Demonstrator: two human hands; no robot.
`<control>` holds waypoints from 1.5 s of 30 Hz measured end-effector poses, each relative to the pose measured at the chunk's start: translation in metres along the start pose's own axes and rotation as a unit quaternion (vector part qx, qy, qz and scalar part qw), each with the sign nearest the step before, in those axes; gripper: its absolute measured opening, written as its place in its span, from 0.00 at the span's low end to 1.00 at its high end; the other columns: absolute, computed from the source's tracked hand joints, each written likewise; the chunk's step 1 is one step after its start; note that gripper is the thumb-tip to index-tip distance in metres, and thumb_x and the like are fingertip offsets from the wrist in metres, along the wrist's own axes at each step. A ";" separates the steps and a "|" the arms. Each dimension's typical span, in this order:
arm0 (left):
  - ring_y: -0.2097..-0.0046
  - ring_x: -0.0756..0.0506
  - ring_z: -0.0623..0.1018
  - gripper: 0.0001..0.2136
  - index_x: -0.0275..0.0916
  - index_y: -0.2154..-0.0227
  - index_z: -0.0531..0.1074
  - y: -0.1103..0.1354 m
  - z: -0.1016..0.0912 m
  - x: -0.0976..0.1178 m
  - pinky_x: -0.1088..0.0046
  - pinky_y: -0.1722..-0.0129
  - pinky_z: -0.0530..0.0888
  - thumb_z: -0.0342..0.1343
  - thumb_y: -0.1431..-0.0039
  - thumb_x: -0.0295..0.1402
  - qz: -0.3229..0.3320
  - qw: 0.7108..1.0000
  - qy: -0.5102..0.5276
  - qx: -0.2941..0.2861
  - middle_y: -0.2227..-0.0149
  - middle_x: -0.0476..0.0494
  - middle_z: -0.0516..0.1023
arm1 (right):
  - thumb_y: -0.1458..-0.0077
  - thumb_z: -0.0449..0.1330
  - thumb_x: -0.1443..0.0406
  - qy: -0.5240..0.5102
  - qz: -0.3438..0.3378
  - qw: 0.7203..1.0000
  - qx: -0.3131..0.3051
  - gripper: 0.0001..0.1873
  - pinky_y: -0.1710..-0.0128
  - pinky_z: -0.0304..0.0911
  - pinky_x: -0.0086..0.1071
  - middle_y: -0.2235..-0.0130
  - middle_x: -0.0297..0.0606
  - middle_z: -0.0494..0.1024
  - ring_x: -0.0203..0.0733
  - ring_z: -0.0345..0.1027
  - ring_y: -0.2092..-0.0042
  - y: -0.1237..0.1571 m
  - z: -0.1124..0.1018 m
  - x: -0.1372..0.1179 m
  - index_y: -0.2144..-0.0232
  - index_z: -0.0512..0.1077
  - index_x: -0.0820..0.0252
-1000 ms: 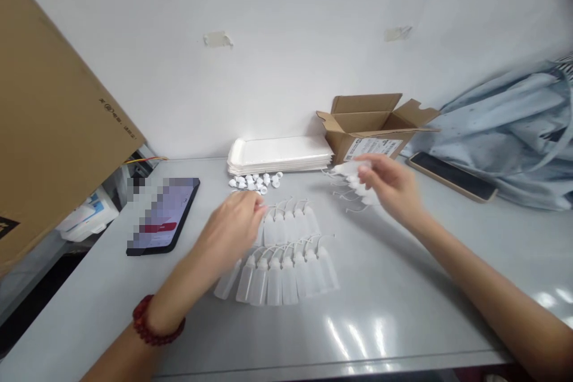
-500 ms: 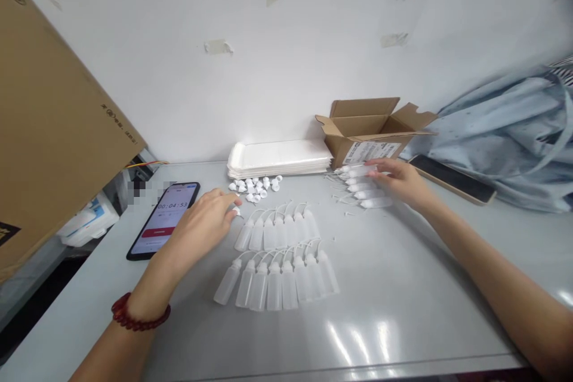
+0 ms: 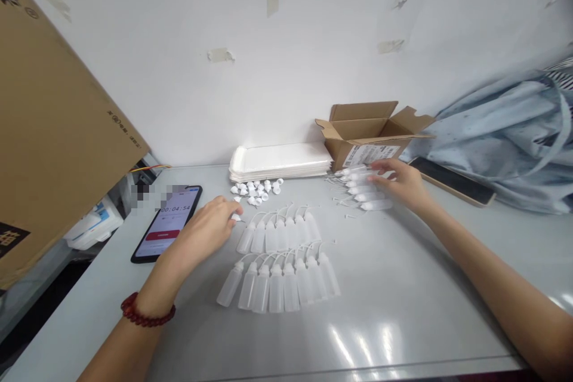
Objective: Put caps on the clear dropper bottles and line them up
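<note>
My left hand (image 3: 213, 222) is closed on a small white dropper cap (image 3: 236, 217), held between thumb and fingertips. Just beyond it lies a pile of white caps (image 3: 255, 191). To the right of that hand, clear plastic squeeze bottles with thin strings at their necks lie in two rows, a farther row (image 3: 280, 234) and a nearer row (image 3: 276, 287). My right hand (image 3: 398, 180) has its thumb and index finger apart at the end of the top bottle in a stack of white-tipped bottles (image 3: 367, 189). Whether the fingertips touch that bottle is unclear.
White padded envelopes (image 3: 282, 161) are stacked against the wall, beside an open cardboard box (image 3: 358, 146). A phone showing a timer (image 3: 168, 224) lies at left, another phone (image 3: 452, 181) at right near a light-blue cloth bag (image 3: 501, 137). A large carton (image 3: 58, 119) leans in from the left.
My right hand has shifted slightly right, its fingers farther off the top bottle. My left hand, still with the cap, has hardly moved. The view has tilted a little.
</note>
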State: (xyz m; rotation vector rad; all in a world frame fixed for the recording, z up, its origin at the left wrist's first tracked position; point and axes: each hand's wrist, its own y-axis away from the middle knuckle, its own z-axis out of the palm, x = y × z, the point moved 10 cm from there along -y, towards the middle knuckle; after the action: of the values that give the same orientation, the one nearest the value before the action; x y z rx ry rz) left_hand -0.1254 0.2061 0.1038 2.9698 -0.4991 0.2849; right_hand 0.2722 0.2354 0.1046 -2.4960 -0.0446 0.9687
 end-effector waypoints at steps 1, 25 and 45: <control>0.58 0.39 0.76 0.14 0.39 0.61 0.74 0.000 0.001 0.000 0.62 0.58 0.70 0.44 0.42 0.30 0.000 1.000 -0.003 -0.002 0.59 0.38 0.75 | 0.53 0.62 0.57 -0.003 0.001 1.000 0.000 0.14 0.64 0.65 0.40 0.60 0.45 0.79 0.49 0.71 0.61 0.000 0.000 -0.001 0.66 0.74 0.60; 0.63 0.40 0.75 0.11 0.38 0.68 0.72 0.004 -0.004 0.011 0.66 0.64 0.69 0.44 0.45 0.26 0.019 1.000 -0.005 0.021 0.67 0.40 0.76 | 0.49 0.59 0.60 -0.102 -0.014 0.993 -0.049 0.07 0.68 0.62 0.36 0.71 0.38 0.72 0.43 0.66 0.69 0.016 -0.018 -0.066 0.72 0.65 0.57; 0.66 0.50 0.72 0.10 0.37 0.57 0.74 0.024 -0.017 0.085 0.74 0.68 0.70 0.51 0.40 0.27 0.145 0.949 0.263 0.099 0.60 0.44 0.71 | 0.53 0.54 0.66 0.098 -0.055 0.884 -0.454 0.18 0.79 0.39 0.30 0.85 0.26 0.48 0.29 0.41 0.80 0.127 0.096 -0.148 0.87 0.51 0.60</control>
State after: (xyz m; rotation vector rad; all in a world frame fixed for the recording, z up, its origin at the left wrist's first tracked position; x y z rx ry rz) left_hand -0.0578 0.1598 0.1399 2.8070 -0.8675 1.1770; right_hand 0.0821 0.1328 0.0814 -3.3665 -0.7212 0.7257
